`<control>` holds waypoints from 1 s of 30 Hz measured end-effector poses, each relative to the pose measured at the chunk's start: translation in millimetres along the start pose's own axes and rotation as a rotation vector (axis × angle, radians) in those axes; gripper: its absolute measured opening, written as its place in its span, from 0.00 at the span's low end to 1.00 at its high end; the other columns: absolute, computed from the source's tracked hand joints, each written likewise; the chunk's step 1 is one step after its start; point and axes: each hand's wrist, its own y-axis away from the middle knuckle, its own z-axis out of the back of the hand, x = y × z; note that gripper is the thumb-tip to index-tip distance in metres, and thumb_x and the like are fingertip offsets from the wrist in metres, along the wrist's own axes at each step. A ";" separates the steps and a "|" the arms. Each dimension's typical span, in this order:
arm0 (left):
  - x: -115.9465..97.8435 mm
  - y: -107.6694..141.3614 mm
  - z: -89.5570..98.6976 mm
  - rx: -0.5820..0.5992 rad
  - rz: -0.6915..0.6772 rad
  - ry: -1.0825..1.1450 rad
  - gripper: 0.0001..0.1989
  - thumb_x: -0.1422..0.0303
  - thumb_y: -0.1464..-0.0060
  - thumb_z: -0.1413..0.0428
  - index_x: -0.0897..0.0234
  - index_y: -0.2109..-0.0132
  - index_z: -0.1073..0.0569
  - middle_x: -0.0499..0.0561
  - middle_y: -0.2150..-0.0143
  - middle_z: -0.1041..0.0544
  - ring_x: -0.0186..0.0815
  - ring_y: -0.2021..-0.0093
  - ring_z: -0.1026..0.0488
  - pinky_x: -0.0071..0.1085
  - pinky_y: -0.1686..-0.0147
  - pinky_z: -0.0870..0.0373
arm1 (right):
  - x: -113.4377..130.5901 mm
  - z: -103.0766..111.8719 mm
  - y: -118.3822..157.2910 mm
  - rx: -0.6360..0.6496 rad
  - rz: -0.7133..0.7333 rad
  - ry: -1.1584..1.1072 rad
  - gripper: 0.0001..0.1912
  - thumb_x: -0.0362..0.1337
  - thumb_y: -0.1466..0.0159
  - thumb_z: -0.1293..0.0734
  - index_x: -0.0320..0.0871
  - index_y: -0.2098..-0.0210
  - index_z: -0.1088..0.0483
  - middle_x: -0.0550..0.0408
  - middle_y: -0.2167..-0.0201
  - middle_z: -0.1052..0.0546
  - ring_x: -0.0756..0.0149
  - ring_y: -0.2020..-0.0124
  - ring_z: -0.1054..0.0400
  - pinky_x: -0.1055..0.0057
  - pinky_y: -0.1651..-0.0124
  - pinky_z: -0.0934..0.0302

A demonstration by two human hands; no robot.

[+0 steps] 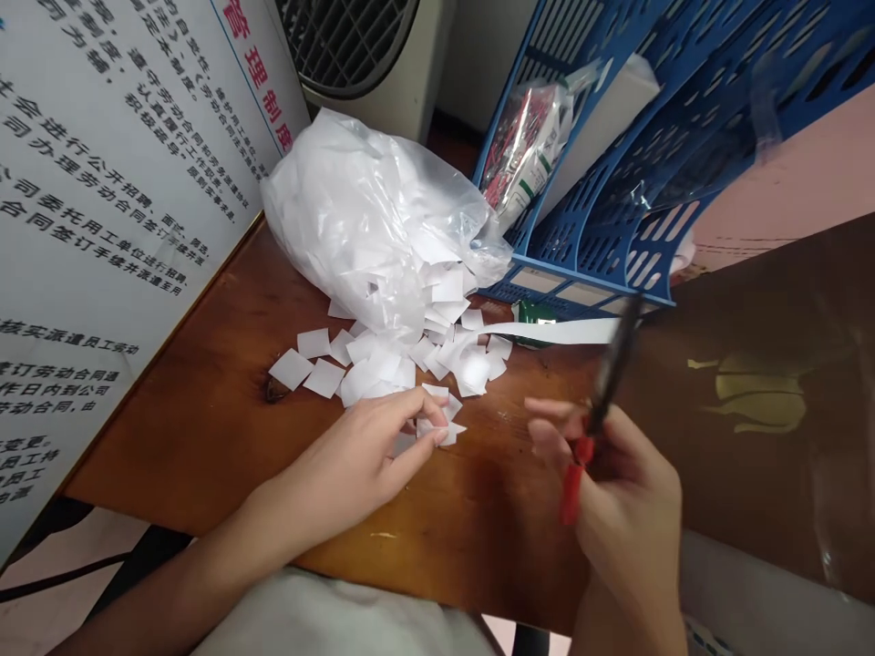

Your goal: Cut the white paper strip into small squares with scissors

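From here I see the left hand with thumb and forefinger pinched together on a small paper slip, low over the tabletop. The right hand is closed around red-handled scissors, blades pointing up and away. Just beyond the left hand, white paper squares lie heaped at a clear plastic bag, which bulges with white contents. To its right, a blue file rack holds a clear packet with something red inside.
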 end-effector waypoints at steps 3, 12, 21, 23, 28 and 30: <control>-0.9 0.0 0.2 -0.083 -0.098 -0.085 0.05 0.66 0.33 0.46 0.58 0.57 0.25 0.45 0.44 0.26 0.33 0.44 0.29 0.27 0.47 0.35 | 9.3 -20.7 -31.6 0.028 0.034 0.027 0.11 0.43 0.39 0.25 0.43 0.65 0.27 0.56 0.68 0.22 0.72 0.74 0.35 0.76 0.70 0.40; 0.7 -0.1 -0.9 -0.174 -0.052 0.020 0.05 0.67 0.33 0.46 0.59 0.58 0.25 0.44 0.61 0.24 0.28 0.62 0.28 0.25 0.65 0.34 | -11.2 -84.9 -42.0 0.028 0.015 -0.015 0.13 0.35 0.46 0.24 0.43 0.72 0.33 0.60 0.73 0.25 0.70 0.74 0.37 0.72 0.66 0.43; -2.7 -9.5 -18.4 -0.064 0.002 0.476 0.06 0.64 0.40 0.37 0.61 0.61 0.20 0.54 0.35 0.34 0.42 0.34 0.35 0.32 0.42 0.30 | -9.9 -62.0 1.1 -0.167 -0.139 -0.526 0.20 0.40 0.39 0.25 0.44 0.69 0.42 0.59 0.70 0.30 0.71 0.74 0.35 0.73 0.72 0.40; -4.0 -13.6 -23.7 -0.039 -0.034 0.548 0.05 0.64 0.40 0.37 0.61 0.60 0.20 0.53 0.32 0.36 0.42 0.29 0.41 0.34 0.36 0.34 | -8.5 -59.4 11.6 -0.173 -0.180 -0.659 0.22 0.40 0.39 0.25 0.45 0.69 0.45 0.61 0.72 0.33 0.71 0.75 0.35 0.74 0.74 0.40; -7.5 -20.7 -36.6 -0.047 -0.049 0.525 0.06 0.65 0.39 0.37 0.63 0.61 0.21 0.54 0.46 0.22 0.38 0.44 0.25 0.33 0.41 0.32 | -9.9 -59.8 30.5 -0.207 -0.247 -0.842 0.20 0.40 0.37 0.27 0.45 0.69 0.44 0.64 0.75 0.38 0.73 0.79 0.37 0.74 0.76 0.41; -8.7 -20.6 -39.8 -0.085 -0.062 0.465 0.06 0.66 0.37 0.39 0.64 0.61 0.21 0.52 0.56 0.19 0.36 0.53 0.22 0.31 0.48 0.29 | -12.7 -60.4 34.7 -0.214 -0.270 -0.867 0.20 0.40 0.38 0.26 0.44 0.69 0.43 0.64 0.76 0.37 0.73 0.79 0.36 0.74 0.74 0.39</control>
